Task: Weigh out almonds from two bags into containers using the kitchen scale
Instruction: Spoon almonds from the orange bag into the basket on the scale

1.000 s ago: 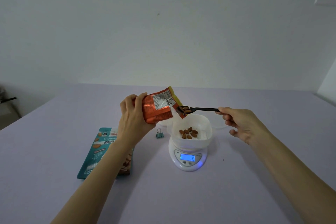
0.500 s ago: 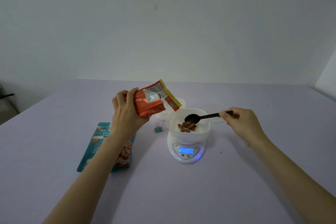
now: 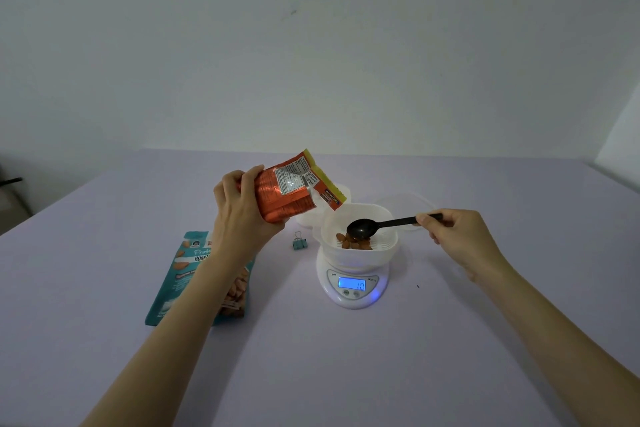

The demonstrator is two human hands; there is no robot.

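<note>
The spoon [image 3: 377,224] was at the orange bag [image 3: 287,196] a second ago. Now the right hand [image 3: 455,234] pinches it over the bowl [image 3: 393,241] on the scale [image 3: 353,300], and more nuts [image 3: 351,244] lie inside. The left hand [image 3: 242,215] grips that bag up beside the bowl. More scoops look needed

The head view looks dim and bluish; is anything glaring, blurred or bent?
Head view: light is low and cool; the scale display glows bright blue; the orange bag shows foil glare; the wide-angle lens stretches the forearms; shadows are soft.
</note>
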